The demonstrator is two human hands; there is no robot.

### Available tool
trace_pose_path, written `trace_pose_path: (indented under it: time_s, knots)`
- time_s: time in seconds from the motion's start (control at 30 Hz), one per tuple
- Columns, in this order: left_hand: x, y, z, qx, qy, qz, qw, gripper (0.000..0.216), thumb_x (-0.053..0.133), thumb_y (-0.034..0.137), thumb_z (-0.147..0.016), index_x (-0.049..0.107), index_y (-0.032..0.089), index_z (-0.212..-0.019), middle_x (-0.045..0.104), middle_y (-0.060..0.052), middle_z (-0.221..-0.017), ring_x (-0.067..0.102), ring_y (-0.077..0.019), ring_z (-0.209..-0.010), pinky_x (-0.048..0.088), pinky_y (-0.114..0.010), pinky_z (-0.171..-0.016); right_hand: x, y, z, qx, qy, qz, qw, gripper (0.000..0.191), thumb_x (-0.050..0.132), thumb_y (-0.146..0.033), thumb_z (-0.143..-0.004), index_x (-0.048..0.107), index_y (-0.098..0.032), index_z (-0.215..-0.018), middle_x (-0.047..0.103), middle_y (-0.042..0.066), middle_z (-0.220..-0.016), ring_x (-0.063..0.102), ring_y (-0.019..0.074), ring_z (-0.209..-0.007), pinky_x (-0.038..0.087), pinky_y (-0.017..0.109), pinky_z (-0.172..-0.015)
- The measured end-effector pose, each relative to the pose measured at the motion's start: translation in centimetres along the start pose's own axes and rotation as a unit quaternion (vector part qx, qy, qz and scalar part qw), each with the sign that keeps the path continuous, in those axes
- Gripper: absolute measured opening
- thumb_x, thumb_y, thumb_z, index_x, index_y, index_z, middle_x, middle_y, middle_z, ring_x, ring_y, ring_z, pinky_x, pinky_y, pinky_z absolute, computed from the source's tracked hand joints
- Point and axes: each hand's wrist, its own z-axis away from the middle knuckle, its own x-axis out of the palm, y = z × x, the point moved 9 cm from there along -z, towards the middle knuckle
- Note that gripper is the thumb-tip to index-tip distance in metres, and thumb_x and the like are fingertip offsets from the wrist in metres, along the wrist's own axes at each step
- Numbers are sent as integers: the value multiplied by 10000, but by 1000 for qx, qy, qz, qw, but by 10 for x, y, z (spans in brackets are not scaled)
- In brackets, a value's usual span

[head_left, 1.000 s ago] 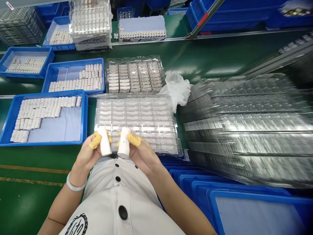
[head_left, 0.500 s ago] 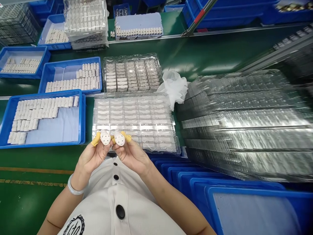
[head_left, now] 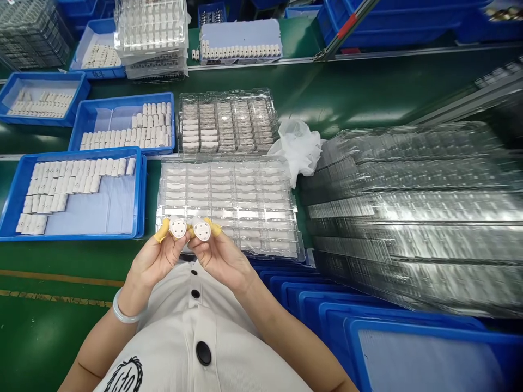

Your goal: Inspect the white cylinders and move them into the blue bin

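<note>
The grip of our left hand [head_left: 157, 260] is closed around the left plug [head_left: 178, 227], and the grip of our right hand [head_left: 223, 260] is closed around the right plug [head_left: 201, 231]. A second ago both plugs stood upright. Now their long axes point toward us and show the round end faces. They are held side by side over the near edge of the clear tray [head_left: 265, 247], with the blue bin [head_left: 140, 196] at 10 o'clock.

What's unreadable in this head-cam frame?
Head view:
- Left white part and right white part: only end faces show; left hand and right hand hide the bodies.
- Clear tray stack: blurred, count unreadable.
- Blue bin, bottom right: cut by frame edge.
- Far blue tray parts: too small to tell.
</note>
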Motion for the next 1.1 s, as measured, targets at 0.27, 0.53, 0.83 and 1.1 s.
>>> trace_pose_path:
  time_s: [0.27,0.53,0.83,1.1]
  knots:
    - [3,4,-2,13,-40,-81,996,380,274,255,-1001,616,89,-984,712,-102,-781,704,-147,-660,575,-214,-608,5,-3,-1,-28,-27,58,998,329,408,-325,-981,617,-75,-935,659,76,-757,621,92,-608,521,142,-490]
    - [22,15,7,96,-136,-222,961,349,359,228,-967,648,71,-1082,682,-120,-806,651,-173,-708,547,-305,-720,20,-24,15,-181,-71,256,947,131,582,-260,-826,626,-137,-831,670,52,-663,612,134,-579,494,232,-576]
    - [21,8,-3,83,-120,-183,972,496,288,377,-985,671,73,-904,584,-72,-635,538,-132,-563,503,-277,-600,20,-22,20,-188,-39,238,952,424,476,-501,-920,628,-165,-1128,684,57,-755,626,160,-725,494,270,-673]
    - [19,10,0,106,-103,-174,974,458,317,324,-983,674,80,-830,611,-95,-691,584,-154,-633,519,-278,-618,20,-21,19,-164,-61,214,961,416,392,-448,-966,657,-151,-1086,699,87,-852,636,157,-780,496,266,-709]
